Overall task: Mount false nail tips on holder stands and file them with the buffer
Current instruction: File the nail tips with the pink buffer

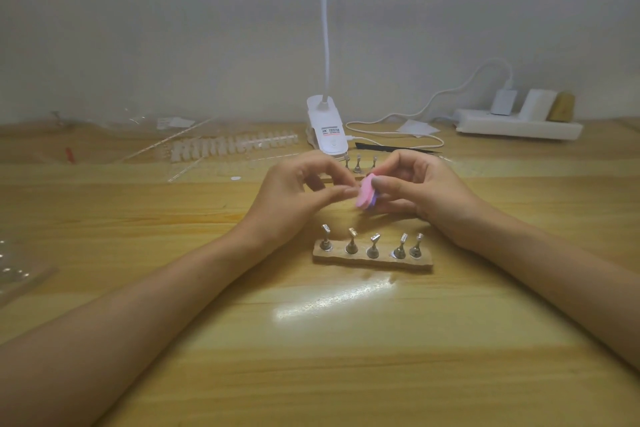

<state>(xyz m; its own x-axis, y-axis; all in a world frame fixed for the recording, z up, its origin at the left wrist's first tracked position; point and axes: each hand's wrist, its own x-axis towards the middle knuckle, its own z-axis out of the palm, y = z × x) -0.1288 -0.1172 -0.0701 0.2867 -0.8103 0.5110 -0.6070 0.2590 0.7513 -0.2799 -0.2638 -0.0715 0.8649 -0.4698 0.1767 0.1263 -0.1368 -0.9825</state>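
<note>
Filing, just behind rack.
Buffer gripped in right hand, something hidden, likely a tip, pinched in left hand; next, probably light strokes along its edge.

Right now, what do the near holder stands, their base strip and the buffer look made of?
Holder stands: probably metal, silvery glints. Base strip: pale wood or cork, matte, rough-edged; cannot tell which. Buffer: likely foam, matte pink layer over purple.
</note>
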